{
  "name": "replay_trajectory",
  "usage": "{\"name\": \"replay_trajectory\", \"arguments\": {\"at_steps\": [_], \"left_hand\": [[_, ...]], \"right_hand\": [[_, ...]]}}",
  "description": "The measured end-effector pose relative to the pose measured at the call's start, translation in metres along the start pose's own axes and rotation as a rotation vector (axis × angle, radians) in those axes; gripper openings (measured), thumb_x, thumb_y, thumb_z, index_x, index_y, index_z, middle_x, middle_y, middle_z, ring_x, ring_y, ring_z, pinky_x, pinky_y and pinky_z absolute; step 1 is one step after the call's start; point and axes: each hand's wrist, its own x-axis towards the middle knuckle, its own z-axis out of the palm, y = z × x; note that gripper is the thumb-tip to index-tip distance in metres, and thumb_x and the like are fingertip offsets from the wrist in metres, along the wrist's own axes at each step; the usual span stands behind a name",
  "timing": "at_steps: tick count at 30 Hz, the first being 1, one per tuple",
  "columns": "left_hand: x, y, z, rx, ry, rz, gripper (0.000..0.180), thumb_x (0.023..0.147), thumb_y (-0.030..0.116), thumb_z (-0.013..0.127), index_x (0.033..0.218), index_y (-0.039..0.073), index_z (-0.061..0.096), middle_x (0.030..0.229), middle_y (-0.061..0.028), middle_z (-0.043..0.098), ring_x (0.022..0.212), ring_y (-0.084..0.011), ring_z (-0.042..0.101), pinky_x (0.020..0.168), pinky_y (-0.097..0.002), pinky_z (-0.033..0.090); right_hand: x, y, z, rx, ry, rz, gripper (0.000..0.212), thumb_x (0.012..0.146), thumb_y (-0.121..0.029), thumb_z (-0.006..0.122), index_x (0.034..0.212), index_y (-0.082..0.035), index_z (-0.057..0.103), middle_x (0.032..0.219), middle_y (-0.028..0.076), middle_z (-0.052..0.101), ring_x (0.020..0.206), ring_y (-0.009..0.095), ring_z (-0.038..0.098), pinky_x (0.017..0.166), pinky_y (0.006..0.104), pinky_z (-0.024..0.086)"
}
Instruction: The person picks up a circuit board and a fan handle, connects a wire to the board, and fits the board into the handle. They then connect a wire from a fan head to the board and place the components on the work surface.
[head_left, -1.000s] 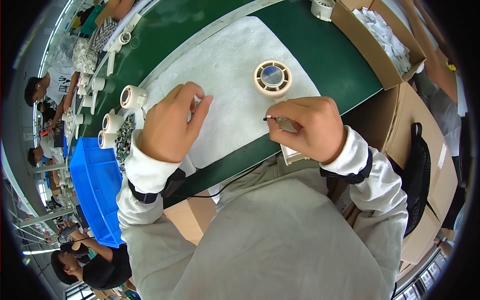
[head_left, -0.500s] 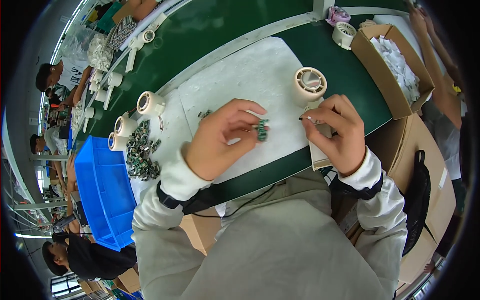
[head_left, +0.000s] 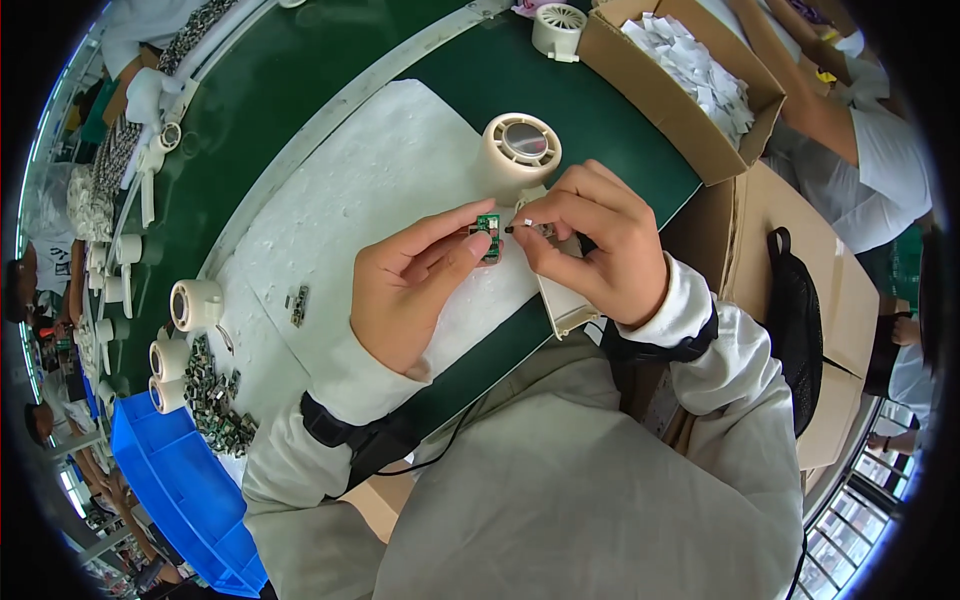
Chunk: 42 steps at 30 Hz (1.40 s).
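Between the thumb and fingers of my left hand is a small green circuit board, its face turned up. My right hand pinches a tiny white connector with a dark tip, close to the board's right edge; I cannot tell whether they touch. Just beyond and under my right hand lies a cream handheld fan, its round head away from me and its opened handle running toward me. The right fingers partly hide the handle's inside.
A white foam sheet covers the green bench. At left are a pile of circuit boards, several cream fan heads and a blue bin. A few loose boards lie nearer. A cardboard box holds white pieces.
My hands have come together, bringing the board and connector side by side. The board has turned to show its face. The whole view has swung to the right.
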Motion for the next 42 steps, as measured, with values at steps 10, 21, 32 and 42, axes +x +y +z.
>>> {"name": "replay_trajectory", "arguments": {"at_steps": [10, 21, 32, 42], "left_hand": [[-0.004, -0.006, 0.005, 0.356, 0.037, 0.300, 0.029, 0.096, -0.003, 0.066, 0.125, 0.000, 0.070, 0.110, -0.0115, 0.072, 0.093, -0.0145, 0.069, 0.082, -0.0273, 0.057], [-0.007, -0.007, 0.027, 0.844, 0.183, 0.689, 0.034, 0.090, -0.007, 0.070, 0.123, 0.002, 0.072, 0.102, -0.0110, 0.069, 0.088, -0.0192, 0.070, 0.072, -0.0292, 0.056], [0.003, -0.008, 0.009, 0.003, 0.129, 0.145, 0.030, 0.097, 0.000, 0.066, 0.127, -0.006, 0.066, 0.115, -0.0136, 0.070, 0.099, -0.0191, 0.070, 0.090, -0.0338, 0.061], [0.006, -0.013, 0.000, -0.162, 0.076, 0.060, 0.031, 0.100, 0.003, 0.064, 0.129, -0.008, 0.063, 0.120, -0.0179, 0.069, 0.106, -0.0213, 0.070, 0.094, -0.0353, 0.061]], "right_hand": [[0.002, 0.000, -0.003, -0.049, -0.037, -0.092, 0.016, 0.073, -0.001, 0.078, 0.088, -0.004, 0.074, 0.076, 0.003, 0.058, 0.066, 0.018, 0.050, 0.061, 0.0309, 0.041], [-0.011, -0.026, 0.009, 0.142, 0.133, 0.245, 0.013, 0.077, 0.002, 0.078, 0.088, 0.000, 0.072, 0.070, 0.003, 0.052, 0.061, 0.012, 0.046, 0.056, 0.0281, 0.039], [-0.004, -0.007, 0.002, 0.206, 0.043, 0.264, 0.019, 0.083, -0.001, 0.080, 0.102, -0.002, 0.078, 0.081, 0.005, 0.064, 0.069, 0.012, 0.055, 0.064, 0.0257, 0.046], [0.001, -0.001, 0.003, 0.098, -0.025, 0.053, 0.014, 0.088, -0.004, 0.075, 0.102, -0.003, 0.078, 0.092, 0.006, 0.069, 0.083, 0.018, 0.059, 0.075, 0.0296, 0.049]]}}
